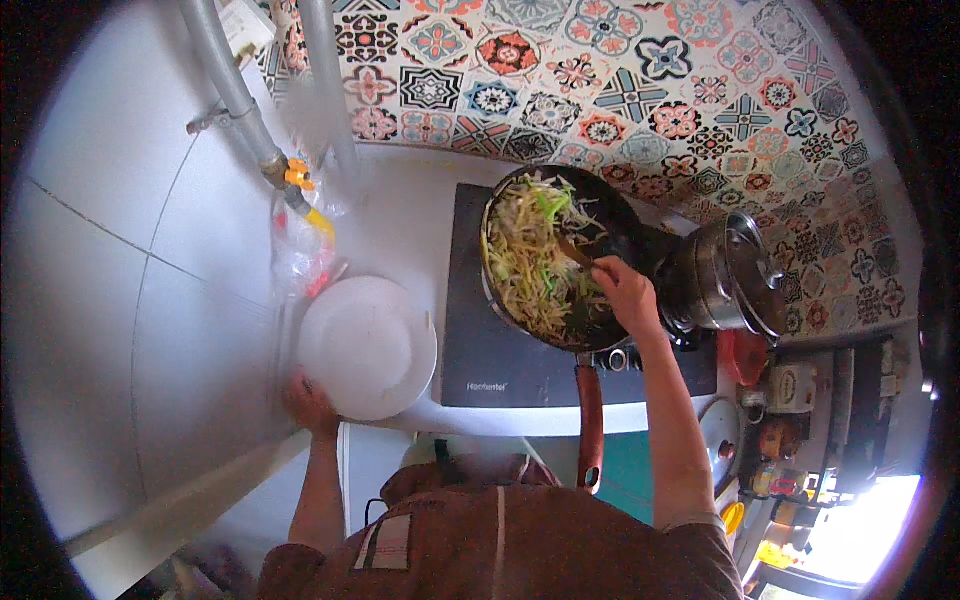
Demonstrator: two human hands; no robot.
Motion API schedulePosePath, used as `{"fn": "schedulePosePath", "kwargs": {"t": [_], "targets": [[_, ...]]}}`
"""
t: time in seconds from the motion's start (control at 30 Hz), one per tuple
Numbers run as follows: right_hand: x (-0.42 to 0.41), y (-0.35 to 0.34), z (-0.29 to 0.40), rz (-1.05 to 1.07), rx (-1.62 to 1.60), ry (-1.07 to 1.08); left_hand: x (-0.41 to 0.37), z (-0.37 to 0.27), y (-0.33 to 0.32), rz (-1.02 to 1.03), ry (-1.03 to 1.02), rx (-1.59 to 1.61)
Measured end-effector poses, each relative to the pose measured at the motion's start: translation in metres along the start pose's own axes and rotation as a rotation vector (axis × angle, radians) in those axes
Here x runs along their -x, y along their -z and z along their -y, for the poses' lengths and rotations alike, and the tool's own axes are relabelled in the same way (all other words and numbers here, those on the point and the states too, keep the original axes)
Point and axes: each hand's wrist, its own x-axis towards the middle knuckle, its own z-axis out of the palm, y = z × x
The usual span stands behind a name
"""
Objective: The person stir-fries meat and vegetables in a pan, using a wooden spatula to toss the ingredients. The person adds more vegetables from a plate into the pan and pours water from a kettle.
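Note:
My right hand (628,295) is closed around a brown, seemingly wooden utensil (574,253) whose end reaches into shredded vegetables (525,255) with green pieces. They lie in a dark frying pan (615,214) on a black cooktop (480,367). The pan's reddish-brown handle (590,420) points towards me. At the left, my left hand (311,401) grips the lower left rim of a white plate (367,347); some fingers are hidden or blurred. The plate's face bears no food that I can make out.
A steel pot with a glass lid (712,277) stands right of the pan. A grey pipe (240,97) with an orange valve (298,174) and a plastic bag (296,255) are at the left. Patterned tiles (510,52) cover the back wall. Another lid (721,435) lies at the right.

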Motion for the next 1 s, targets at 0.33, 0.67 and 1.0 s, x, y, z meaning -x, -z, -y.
{"fn": "schedulePosePath", "kwargs": {"t": [0.33,0.67,1.0], "targets": [[0.092,0.072,0.081,-0.002,0.264,0.319,-0.004,-0.007,0.004,0.013,0.060,-0.012],[0.012,0.021,0.003,0.003,0.484,-0.043,-0.008,-0.010,0.004,0.040,0.085,-0.051],[-0.023,0.057,-0.039,0.093,-0.104,-0.369,-0.002,0.002,-0.004,0.057,0.138,-0.044]]}}
